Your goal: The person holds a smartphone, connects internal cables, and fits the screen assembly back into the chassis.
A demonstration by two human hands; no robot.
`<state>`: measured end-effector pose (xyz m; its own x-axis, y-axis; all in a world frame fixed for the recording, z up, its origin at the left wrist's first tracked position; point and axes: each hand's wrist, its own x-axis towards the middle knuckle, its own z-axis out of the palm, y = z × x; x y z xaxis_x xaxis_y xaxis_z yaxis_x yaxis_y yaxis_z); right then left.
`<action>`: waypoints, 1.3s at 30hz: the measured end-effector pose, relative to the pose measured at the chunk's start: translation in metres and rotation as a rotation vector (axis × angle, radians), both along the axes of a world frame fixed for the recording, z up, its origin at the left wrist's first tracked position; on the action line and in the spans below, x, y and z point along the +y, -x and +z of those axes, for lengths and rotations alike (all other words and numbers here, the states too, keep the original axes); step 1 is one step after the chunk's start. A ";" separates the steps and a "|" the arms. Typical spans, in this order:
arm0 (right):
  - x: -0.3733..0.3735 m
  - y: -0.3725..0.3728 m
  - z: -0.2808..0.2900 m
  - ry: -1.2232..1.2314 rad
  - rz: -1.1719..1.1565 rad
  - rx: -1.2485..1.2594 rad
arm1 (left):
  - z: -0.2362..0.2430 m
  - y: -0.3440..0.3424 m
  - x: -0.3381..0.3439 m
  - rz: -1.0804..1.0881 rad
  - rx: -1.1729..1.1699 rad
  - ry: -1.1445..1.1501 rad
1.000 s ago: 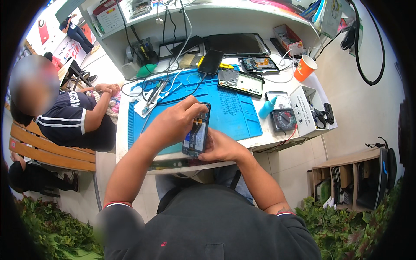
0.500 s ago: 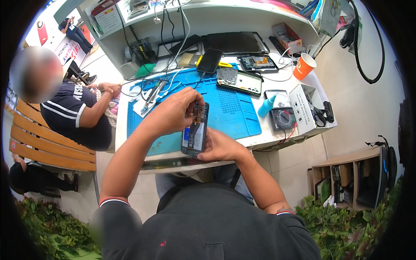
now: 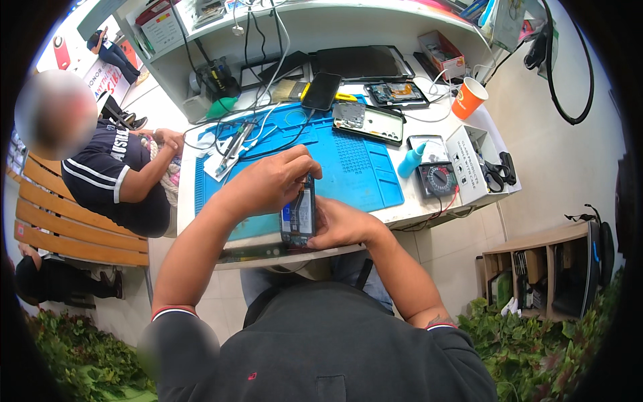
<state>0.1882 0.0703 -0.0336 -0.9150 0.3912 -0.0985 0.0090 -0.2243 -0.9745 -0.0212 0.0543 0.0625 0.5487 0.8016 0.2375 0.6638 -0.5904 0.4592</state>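
An opened smartphone (image 3: 299,220) is held over the near edge of the blue work mat (image 3: 365,179), its battery and inner parts bare. My right hand (image 3: 341,222) grips it by the right side and lower end, thumb along the edge. My left hand (image 3: 271,179) reaches over its upper end, fingers bent and closed there; the fingertips and the part under them are hidden. Beyond my hands lie a dark phone (image 3: 322,92) with a cable and an opened phone housing (image 3: 382,126). Tweezers and slim tools (image 3: 234,149) rest left on the mat.
At right stand a blue bottle (image 3: 410,159), a multimeter (image 3: 437,179), an orange cup (image 3: 469,99) and a white box (image 3: 471,164) with scissors. Cables (image 3: 258,100) hang over the back left. A person (image 3: 124,161) sits left of the desk. A low shelf (image 3: 536,268) is at right.
My left hand has shifted slightly down and now covers more of the smartphone's upper end. The smartphone has turned a little and looks narrower. My right hand keeps its grip.
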 end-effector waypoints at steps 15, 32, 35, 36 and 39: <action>0.004 -0.002 -0.003 0.017 0.061 0.025 | -0.013 0.004 -0.008 -0.162 0.152 -0.202; 0.009 -0.002 0.001 -0.139 0.089 -0.110 | 0.016 -0.003 0.018 -0.196 0.291 0.235; 0.009 -0.002 -0.001 -0.069 0.096 -0.062 | 0.025 0.004 0.014 -0.154 0.125 0.271; 0.007 -0.002 -0.006 -0.022 0.091 -0.022 | 0.025 0.009 0.013 -0.087 0.054 0.226; 0.004 -0.001 -0.010 0.040 0.062 0.048 | 0.027 0.021 0.006 0.100 -0.150 0.188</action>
